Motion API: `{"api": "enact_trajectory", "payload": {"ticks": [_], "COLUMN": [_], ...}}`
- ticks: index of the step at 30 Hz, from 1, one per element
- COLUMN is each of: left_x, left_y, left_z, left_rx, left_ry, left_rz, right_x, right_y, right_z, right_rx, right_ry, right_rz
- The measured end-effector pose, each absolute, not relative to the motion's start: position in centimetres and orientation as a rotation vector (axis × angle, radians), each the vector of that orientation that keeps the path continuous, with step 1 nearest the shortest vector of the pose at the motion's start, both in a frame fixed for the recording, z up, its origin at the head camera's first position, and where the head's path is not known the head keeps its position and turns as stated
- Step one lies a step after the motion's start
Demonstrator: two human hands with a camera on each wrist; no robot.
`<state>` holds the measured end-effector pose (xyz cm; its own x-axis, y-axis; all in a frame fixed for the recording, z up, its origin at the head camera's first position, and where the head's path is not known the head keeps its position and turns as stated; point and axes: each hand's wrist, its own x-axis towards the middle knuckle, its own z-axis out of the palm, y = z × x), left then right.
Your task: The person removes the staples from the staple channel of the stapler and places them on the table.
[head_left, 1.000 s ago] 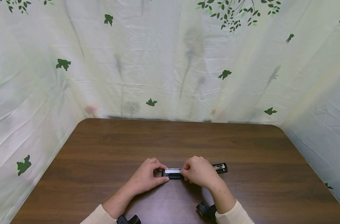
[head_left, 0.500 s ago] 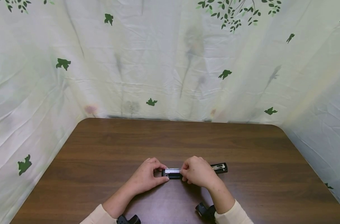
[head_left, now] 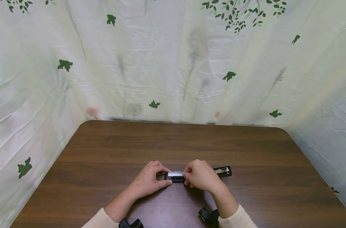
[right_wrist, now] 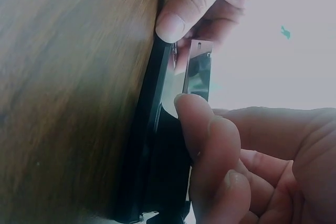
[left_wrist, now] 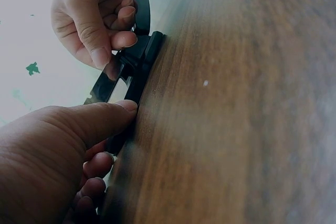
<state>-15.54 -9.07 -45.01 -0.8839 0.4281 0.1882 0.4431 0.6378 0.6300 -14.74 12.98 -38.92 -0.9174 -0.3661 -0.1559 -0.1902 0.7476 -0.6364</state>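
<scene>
Inside the far edge of the table, left hand clamps open stapler, right hand pinches its rail: likely adjustment, next needing steady hold.

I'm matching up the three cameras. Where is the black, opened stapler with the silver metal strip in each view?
Head: the long, black, opened stapler lies below centre, slightly right, partly hidden.
Left wrist: the stapler slants down left of centre.
Right wrist: the stapler slants from upper middle towards the bottom edge.
Shared landmark: the brown wood-grain table.
</scene>
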Motion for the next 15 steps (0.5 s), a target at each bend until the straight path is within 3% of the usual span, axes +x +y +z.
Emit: {"api": "enact_trajectory", "payload": {"ticks": [15], "left_x": [-15.56], "left_y": [-9.06], "left_z": [-45.0], "left_rx": [-0.761], "left_ry": [-2.815], "left_rz": [-1.097], "right_x": [-14.53], "right_y": [12.84], "right_z": [-38.63], "right_rx": [-0.381], "right_ry": [2.688], "right_rz": [-0.964]}}
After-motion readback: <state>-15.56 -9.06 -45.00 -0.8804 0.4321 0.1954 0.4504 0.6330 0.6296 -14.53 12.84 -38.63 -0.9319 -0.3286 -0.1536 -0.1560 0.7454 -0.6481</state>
